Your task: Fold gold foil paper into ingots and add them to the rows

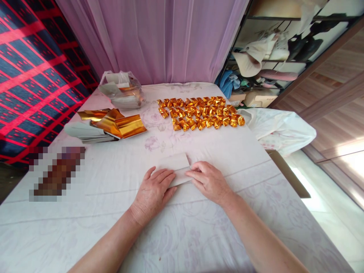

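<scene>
White folded paper sheet (176, 167) lies flat on the cloth.

sheet under hands (176, 163): matt pale paper, smooth, folded
folded pieces (200, 112), far: glossy gold foil, crinkled
loose sheets (119, 124), left: mirror-bright gold foil, white paper backs
table cover (182, 235): matt white cloth, faint floral print
bag (122, 89), far left: clear, shiny plastic
curtain (153, 38): sheer lilac cloth

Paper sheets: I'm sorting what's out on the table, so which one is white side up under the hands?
The folded sheet pressed flat under the left hand and right hand. The loose sheets at the far left show shiny gold.
</scene>
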### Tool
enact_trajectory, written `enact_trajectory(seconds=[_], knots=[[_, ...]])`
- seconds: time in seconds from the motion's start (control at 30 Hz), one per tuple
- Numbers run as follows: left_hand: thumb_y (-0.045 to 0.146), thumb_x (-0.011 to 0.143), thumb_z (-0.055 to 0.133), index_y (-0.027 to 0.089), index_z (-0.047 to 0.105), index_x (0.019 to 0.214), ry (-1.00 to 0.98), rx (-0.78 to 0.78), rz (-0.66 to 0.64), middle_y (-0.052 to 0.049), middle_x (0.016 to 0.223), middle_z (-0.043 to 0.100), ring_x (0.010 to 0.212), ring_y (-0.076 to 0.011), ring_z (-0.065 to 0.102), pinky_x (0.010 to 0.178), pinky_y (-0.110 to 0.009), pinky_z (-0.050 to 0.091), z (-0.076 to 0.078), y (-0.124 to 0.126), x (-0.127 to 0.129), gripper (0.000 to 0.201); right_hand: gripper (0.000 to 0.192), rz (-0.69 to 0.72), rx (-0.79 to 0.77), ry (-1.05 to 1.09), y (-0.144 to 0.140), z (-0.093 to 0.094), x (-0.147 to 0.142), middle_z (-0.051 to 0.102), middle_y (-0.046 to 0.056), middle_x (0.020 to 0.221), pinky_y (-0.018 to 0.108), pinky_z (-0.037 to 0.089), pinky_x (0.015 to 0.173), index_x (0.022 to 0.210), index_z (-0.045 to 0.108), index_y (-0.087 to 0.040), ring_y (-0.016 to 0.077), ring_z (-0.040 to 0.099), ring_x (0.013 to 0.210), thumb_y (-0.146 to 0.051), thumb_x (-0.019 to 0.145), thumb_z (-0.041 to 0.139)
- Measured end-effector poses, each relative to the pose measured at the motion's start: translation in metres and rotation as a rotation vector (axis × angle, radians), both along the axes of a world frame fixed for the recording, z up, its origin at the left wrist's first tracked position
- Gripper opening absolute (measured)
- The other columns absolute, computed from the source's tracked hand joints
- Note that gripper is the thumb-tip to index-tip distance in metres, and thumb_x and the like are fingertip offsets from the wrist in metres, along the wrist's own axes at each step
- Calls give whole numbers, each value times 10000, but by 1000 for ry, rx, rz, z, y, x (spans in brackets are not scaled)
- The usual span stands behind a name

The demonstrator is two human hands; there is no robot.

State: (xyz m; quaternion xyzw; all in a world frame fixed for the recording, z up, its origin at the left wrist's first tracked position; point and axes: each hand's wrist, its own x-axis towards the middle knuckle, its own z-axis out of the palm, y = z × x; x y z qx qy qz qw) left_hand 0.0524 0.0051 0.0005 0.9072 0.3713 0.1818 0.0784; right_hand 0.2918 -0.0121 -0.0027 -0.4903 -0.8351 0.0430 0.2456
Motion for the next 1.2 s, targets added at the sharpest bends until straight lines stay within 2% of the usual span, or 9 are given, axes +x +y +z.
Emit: enact_trajectory(seconds=[0.17,0.47,0.57,0.7,0.77,1.0,1.1,1.2], knots=[[323,969,511,185,671,1157,-63,-29,-15,-90,1187,717,1137,-259,642,1090,-552,379,-2,0,-5,283,162,13,2,55,4,-2,-1,632,87,1090,385,503,873,968,745,-231,222,600,995,-176,860,638],[266,975,486,214,673,986,-210,-103,29,-38,968,754,890,-182,709,1032,-495,465,1,11,-3,195,180,-109,-90,175,12,-9,-6,666,64,959,356,495,825,878,712,-210,197,626,912,-262,918,544],[255,968,485,206,632,1040,-248,-79,96,-32,896,743,818,-185,700,985,-470,504,0,12,-3,171,207,-184,-98,188,15,-10,-11,670,53,902,339,490,801,774,681,-214,186,622,850,-276,913,541],[262,947,519,203,561,1203,-269,-98,185,-58,964,724,843,-196,688,782,-348,572,-2,13,-2,266,213,-229,-89,189,16,-10,-15,665,45,868,320,474,768,690,628,-215,177,621,811,-271,888,575],[246,943,517,216,547,1231,-266,-103,209,-51,957,716,835,-192,684,744,-323,567,-3,13,-1,292,204,-253,-86,176,17,-9,-16,665,41,857,314,465,762,679,615,-215,176,621,803,-263,876,597],[203,929,519,202,561,1214,-225,-32,196,-64,965,697,875,-216,653,786,-369,563,-10,16,0,288,191,-316,-110,134,18,-6,-21,644,25,797,295,442,743,666,607,-215,166,616,768,-257,851,637],[206,941,508,201,587,1206,-209,11,187,-87,1057,679,947,-222,638,833,-384,565,-7,16,-1,276,196,-337,-105,116,18,-5,-23,635,24,786,301,439,728,659,605,-215,170,613,756,-251,850,629],[190,946,517,206,638,1159,-146,122,173,-105,1182,656,1083,-261,606,961,-467,520,-1,12,0,246,192,-346,-107,98,18,-5,-24,634,28,788,309,440,720,657,605,-216,177,613,757,-247,845,632]])
